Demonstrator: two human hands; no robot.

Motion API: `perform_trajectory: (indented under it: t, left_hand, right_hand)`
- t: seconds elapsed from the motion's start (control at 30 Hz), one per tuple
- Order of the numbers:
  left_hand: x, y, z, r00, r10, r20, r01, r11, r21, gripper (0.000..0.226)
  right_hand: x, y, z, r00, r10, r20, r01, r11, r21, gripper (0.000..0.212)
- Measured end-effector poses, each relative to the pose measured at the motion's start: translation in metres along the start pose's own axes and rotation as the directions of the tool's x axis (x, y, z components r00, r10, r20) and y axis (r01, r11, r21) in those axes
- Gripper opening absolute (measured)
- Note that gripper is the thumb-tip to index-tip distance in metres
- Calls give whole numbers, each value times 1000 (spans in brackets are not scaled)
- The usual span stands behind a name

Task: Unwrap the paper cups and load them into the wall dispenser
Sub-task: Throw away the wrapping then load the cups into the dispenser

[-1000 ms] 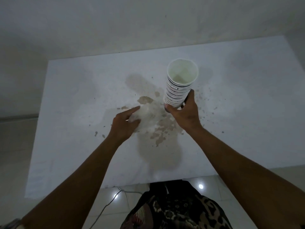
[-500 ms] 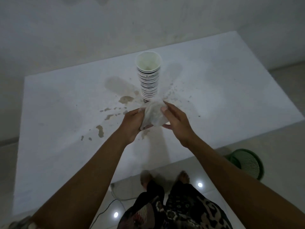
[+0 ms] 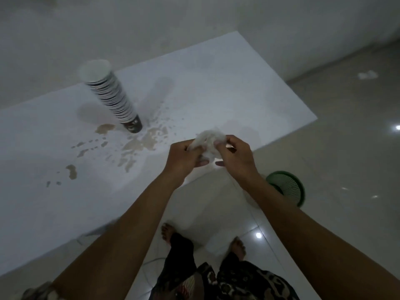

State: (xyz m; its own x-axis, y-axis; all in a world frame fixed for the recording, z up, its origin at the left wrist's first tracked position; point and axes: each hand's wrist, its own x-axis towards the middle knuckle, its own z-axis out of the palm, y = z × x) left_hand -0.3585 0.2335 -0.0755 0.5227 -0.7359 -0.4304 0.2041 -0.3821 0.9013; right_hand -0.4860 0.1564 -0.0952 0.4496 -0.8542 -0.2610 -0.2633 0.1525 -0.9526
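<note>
Over the tabletop's [image 3: 238, 87] near edge, left hand [image 3: 184, 158] and right hand [image 3: 234, 155] both clutch the crumpled wrapper [image 3: 208, 140], likely for binning; the cup stack [image 3: 110, 96] stands far left, unwrapped.

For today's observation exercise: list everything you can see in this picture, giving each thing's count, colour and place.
stack of paper cups: one, white rims with dark stripes, standing on the table, far left
plastic wrapper: one, clear-white, crumpled between both hands
table: one, white, brown stains beside the cup stack
basket: one, green, on the floor at right
left hand: one, grips the wrapper
right hand: one, pinches the wrapper
feet: two, bare, on the tiled floor
</note>
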Motion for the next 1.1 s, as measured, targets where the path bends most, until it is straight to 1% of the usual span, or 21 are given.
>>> perform_trajectory:
  t: [0.03, 0.1, 0.13, 0.2, 0.23, 0.3, 0.33, 0.4, 0.47, 0.53, 0.6, 0.63, 0.7, 0.73, 0.8, 0.83, 0.87, 0.9, 1.0, 1.07, 1.1]
  left_hand:
    - [-1, 0, 13, 1000, -17, -14, 16, 1000, -11, 12]
    - [-5, 0, 43, 999, -52, 16, 52, 998, -29, 11]
    - [-8, -2, 58, 996, -77, 39, 78, 997, -19, 11]
    - [-15, -4, 93, 983, -126, 134, 127, 992, 2, 18]
    - [-20, -5, 111, 966, -146, 214, 151, 988, -7, 22]
    - [-26, -7, 135, 905, -186, 383, 213, 976, -30, 32]
    - [-29, -10, 149, 879, -182, 440, 198, 980, 10, 39]
    - [-37, -19, 177, 860, -91, 502, 0, 984, 177, 51]
    - [-34, -31, 190, 884, 48, 466, -183, 951, 250, 43]
    - [-29, -39, 206, 891, 108, 440, -257, 921, 294, 27]
    - [-27, -48, 223, 879, 64, 473, -262, 892, 367, 27]
    - [-29, -52, 231, 864, 36, 502, -257, 889, 379, 24]
    - [-32, -58, 255, 841, -41, 540, -202, 902, 382, 20]
    - [-32, -60, 268, 833, -96, 545, -140, 917, 375, 21]
    - [-30, -64, 288, 825, -237, 514, 77, 946, 314, 22]
    - [-26, -69, 302, 833, -272, 481, 153, 950, 273, 20]
    - [-21, -74, 312, 859, -269, 436, 178, 955, 237, 19]
    - [-18, -80, 327, 891, -247, 381, 162, 957, 240, 19]
    - [-10, -102, 365, 950, -193, 246, 114, 946, 304, 20]
    - [4, -123, 394, 963, -204, 177, 137, 934, 329, 19]
    - [11, -133, 404, 963, -216, 159, 154, 930, 333, 19]
  right_hand:
    - [-5, 6, -14, 997, -42, 61, 41, 999, 21, 26]
    - [-18, 17, -47, 981, -116, 157, 109, 993, 53, 51]
    - [-23, 22, -63, 980, -122, 155, 118, 992, 36, 51]
    - [-30, 38, -100, 990, -140, 13, 140, 986, -93, 40]
    - [-34, 44, -118, 987, -139, -76, 125, 979, -162, 35]
    - [-40, 53, -143, 975, -87, -203, 47, 979, -198, 26]
    - [-46, 56, -153, 965, -59, -256, 11, 983, -184, 21]
    - [-56, 64, -171, 950, -12, -313, -35, 989, -144, 11]
    - [-64, 70, -178, 954, 17, -301, -50, 993, -103, 11]
    - [-74, 74, -194, 955, 112, -275, -109, 994, 25, 21]
    - [-84, 84, -213, 946, 236, -225, -190, 960, 207, 31]
    - [-88, 91, -223, 942, 246, -230, -192, 954, 231, 33]
    - [-90, 108, -245, 945, 162, -284, -138, 985, 103, 39]
    - [-89, 116, -257, 941, 132, -312, -133, 991, 21, 37]
    - [-84, 130, -280, 913, 125, -389, -177, 979, -99, 28]
    - [-79, 139, -298, 889, 149, -433, -215, 971, -106, 25]
    - [-74, 146, -310, 871, 174, -459, -241, 966, -92, 24]
    - [-67, 154, -327, 865, 200, -460, -264, 961, -78, 24]
    - [-48, 179, -361, 905, 264, -332, -301, 952, -62, 27]
    - [-31, 197, -379, 939, 260, -226, -286, 954, -93, 36]
    - [-24, 208, -385, 949, 240, -206, -270, 954, -130, 39]
